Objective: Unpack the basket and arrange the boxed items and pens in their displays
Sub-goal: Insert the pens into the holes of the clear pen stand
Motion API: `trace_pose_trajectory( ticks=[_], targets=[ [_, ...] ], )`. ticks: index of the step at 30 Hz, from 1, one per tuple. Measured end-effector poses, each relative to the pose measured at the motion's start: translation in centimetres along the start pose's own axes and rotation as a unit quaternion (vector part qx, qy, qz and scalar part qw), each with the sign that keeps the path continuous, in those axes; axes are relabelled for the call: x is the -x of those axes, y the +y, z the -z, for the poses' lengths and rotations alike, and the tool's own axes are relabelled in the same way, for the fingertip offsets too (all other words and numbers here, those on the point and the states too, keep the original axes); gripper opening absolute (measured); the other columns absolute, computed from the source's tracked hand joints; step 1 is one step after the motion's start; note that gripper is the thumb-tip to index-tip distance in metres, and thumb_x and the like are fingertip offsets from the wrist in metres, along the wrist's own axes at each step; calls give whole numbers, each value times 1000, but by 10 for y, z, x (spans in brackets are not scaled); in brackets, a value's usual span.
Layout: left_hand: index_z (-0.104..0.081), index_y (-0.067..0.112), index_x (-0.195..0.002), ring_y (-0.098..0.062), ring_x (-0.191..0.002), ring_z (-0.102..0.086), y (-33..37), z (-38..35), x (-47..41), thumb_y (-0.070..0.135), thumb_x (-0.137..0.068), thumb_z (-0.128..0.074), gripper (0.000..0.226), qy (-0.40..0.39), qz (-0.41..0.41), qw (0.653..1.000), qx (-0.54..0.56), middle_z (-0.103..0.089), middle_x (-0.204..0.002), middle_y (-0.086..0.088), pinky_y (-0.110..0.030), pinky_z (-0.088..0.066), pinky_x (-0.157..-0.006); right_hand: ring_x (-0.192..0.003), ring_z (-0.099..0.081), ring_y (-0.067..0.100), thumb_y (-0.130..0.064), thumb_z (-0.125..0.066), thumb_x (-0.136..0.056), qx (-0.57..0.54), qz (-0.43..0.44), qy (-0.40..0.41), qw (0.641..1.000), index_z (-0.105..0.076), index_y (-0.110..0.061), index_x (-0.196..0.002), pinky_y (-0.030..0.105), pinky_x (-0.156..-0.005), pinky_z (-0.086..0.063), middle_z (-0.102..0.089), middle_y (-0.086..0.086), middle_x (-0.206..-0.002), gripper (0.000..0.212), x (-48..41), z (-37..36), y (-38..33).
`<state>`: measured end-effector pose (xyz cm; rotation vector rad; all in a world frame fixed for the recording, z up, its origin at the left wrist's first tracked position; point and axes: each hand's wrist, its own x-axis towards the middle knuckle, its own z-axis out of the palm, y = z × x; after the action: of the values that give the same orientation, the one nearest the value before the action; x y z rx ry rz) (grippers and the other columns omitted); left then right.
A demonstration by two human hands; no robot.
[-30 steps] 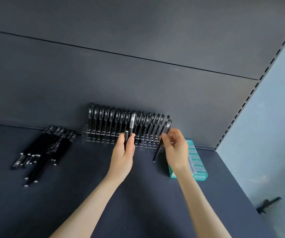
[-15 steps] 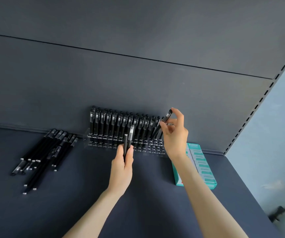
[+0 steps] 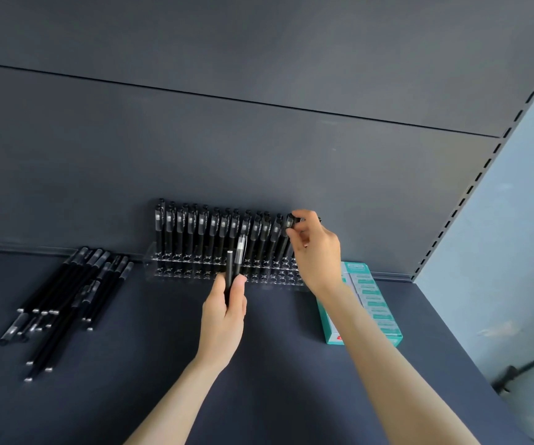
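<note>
Head view: slender black pens [image 3: 213, 234], clear rack [image 3: 175, 273]

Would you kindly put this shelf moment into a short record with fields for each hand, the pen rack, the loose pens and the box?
Pen rack: clear, against the back panel; back row filled with black pens, front holes look empty.
Left hand: holds two pens upright in front of the rack's middle.
Right hand: pinches the top of a pen at the rack's right end.
Loose pens: pile lying on the shelf, left of the rack.
Box: teal, lying flat right of the rack, partly behind the right forearm.
</note>
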<state>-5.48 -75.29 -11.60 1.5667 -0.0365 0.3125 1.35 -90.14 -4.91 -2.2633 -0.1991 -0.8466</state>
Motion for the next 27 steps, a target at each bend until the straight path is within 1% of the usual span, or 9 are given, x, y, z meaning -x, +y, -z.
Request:
trace_pose_trajectory(
  ticks=[3,9,14,15,17,20,22,24,27],
  targets=[
    [-49,9,-86,-12,-49,-28,1,-1,-1,27,-100,-44,24,2,1,1000,-1,-33,-57,-3,-22,-26,-42,-69,-62,24,-14,-59,-91,12,4,-5,1000,-57,-15,-111,39,-71,-53,-69,1,-84,21,0,0,0],
    [-46,-1,-89,-10,-48,-30,2,0,0,27,-100,-44,30,1,12,1000,-1,-36,-52,7,-20,-29,-44,-73,-62,26,-13,-59,-90,38,-8,-31,999,-58,-16,-113,40,-72,-52,-68,0,-84,23,2,-3,4],
    [-46,-3,-92,-11,-50,-30,3,0,1,28,-100,-45,32,-10,27,999,15,-37,-52,7,-23,-29,-44,-70,-61,21,-12,-61,-88,33,-24,-3,999,-60,-17,-112,36,-71,-52,-67,-1,-85,25,8,1,0],
    [-48,-2,-94,-11,-50,-30,4,0,1,28,-99,-46,31,-21,31,999,24,-38,-53,7,-23,-28,-44,-68,-60,19,-13,-62,-87,15,-31,14,999,-61,-18,-110,35,-70,-51,-66,-2,-84,24,12,3,-2],
    [-52,3,-96,-9,-52,-34,5,0,2,29,-98,-48,27,-60,39,996,45,-40,-55,6,-21,-29,-45,-66,-58,11,-20,-66,-85,-87,-71,23,993,-62,-22,-102,28,-68,-51,-65,-7,-77,17,23,9,-7],
    [-58,10,-94,-8,-49,-35,8,-1,5,28,-96,-53,20,-133,59,987,72,-44,-57,3,-17,-27,-42,-71,-64,9,-30,-71,-81,-262,-148,-90,949,-63,-27,-94,22,-69,-52,-70,-6,-75,15,41,16,-16],
    [-59,9,-95,-8,-45,-31,8,-2,7,25,-95,-56,17,-167,70,980,85,-45,-59,-1,-17,-24,-39,-70,-65,6,-25,-73,-80,-296,-160,-139,931,-62,-26,-93,16,-67,-50,-71,-6,-75,17,49,17,-18],
    [-61,7,-96,-9,-43,-30,8,-2,8,26,-93,-58,19,-186,84,974,98,-47,-60,-2,-19,-22,-39,-71,-66,6,-17,-71,-82,-329,-171,-119,921,-62,-19,-96,14,-67,-49,-72,-4,-76,16,52,19,-18],
    [-67,13,-96,-9,-42,-29,9,-3,8,25,-95,-55,17,-187,100,970,119,-51,-60,-2,-19,-21,-39,-79,-67,10,-4,-58,-90,-400,-197,-72,893,-61,-5,-109,18,-72,-51,-74,0,-85,19,53,23,-15]
  ],
)
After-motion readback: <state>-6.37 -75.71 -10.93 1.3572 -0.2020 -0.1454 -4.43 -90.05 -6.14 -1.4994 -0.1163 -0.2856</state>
